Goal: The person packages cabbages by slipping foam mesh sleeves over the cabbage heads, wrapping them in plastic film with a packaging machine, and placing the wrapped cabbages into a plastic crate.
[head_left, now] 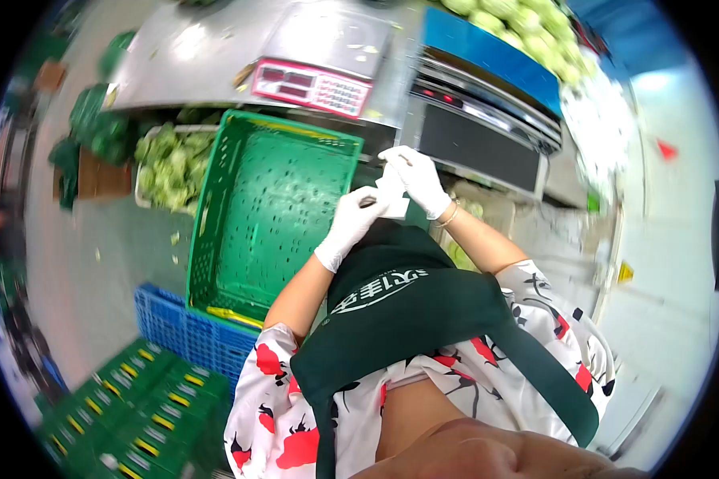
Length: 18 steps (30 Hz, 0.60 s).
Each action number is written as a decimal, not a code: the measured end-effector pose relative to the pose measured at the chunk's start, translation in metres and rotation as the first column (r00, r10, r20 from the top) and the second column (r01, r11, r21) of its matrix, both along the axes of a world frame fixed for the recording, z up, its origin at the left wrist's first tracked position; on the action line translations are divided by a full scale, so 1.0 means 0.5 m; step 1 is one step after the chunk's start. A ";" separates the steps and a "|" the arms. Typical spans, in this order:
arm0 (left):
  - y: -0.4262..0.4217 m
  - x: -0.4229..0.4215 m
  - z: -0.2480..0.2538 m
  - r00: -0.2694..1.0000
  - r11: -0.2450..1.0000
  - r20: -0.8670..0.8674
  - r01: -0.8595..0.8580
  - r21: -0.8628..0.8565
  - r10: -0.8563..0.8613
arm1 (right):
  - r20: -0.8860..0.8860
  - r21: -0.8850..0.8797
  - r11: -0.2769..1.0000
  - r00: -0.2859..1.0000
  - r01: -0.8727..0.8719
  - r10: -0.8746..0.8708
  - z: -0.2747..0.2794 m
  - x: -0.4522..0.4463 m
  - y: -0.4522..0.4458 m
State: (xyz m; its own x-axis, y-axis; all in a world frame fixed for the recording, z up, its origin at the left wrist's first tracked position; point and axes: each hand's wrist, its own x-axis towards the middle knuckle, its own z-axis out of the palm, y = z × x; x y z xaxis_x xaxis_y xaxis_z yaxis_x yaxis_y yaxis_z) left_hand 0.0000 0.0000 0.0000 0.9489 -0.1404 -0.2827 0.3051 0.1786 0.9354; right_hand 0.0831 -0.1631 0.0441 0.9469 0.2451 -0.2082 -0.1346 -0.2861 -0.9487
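Observation:
Both my hands wear white gloves and meet in front of the dark green apron (391,299). Between them is a white piece that looks like paper or a label (395,208). My left hand (353,222) is closed, with thumb and fingers pinched at the paper's left side. My right hand (418,180) has its fingers bent over the paper's upper part from the right. White glove against white paper makes the exact contact hard to see. Just left of my left hand stands a large green plastic crate (284,203) with a perforated bottom.
A pink-framed scale (311,86) sits on the metal table (176,56). Right of it is a wrapping machine (479,144), with cabbages (527,28) piled behind. Leafy greens (172,168) fill a container at left. A blue pallet (180,323) and green crates (148,407) are lower left.

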 end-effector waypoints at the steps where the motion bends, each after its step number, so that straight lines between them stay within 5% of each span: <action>1: 0.006 -0.012 -0.001 0.998 0.997 -0.039 0.042 0.068 -0.039 | -0.034 -0.005 0.999 0.999 0.034 -0.034 -0.004 -0.029 -0.008; 4: 0.012 0.052 0.006 0.996 0.989 -0.067 0.071 0.126 -0.063 | -0.454 0.477 0.807 0.883 0.349 -0.114 -0.050 -0.016 -0.106; 6: -0.083 0.031 -0.024 0.983 0.993 -0.140 0.119 -0.018 -0.121 | -0.548 0.360 0.817 0.810 0.451 -0.206 -0.015 -0.068 -0.245; 11: -0.174 0.021 0.014 0.930 0.932 -0.108 0.359 0.056 -0.352 | -0.485 0.387 0.906 0.874 0.172 0.041 -0.029 -0.176 -0.314; 15: -0.292 0.078 0.049 0.846 0.849 -0.077 0.526 -0.054 -0.528 | -0.495 0.385 0.817 0.843 0.430 -0.211 -0.030 -0.193 -0.466; 17: -0.332 0.116 0.064 0.809 0.810 -0.066 0.575 -0.120 -0.584 | -0.352 0.214 0.867 0.863 0.450 -0.361 -0.077 -0.216 -0.582; 18: -0.348 0.139 0.065 0.834 0.834 -0.053 0.545 -0.080 -0.550 | -0.421 0.143 0.816 0.781 0.560 -0.462 -0.128 -0.227 -0.644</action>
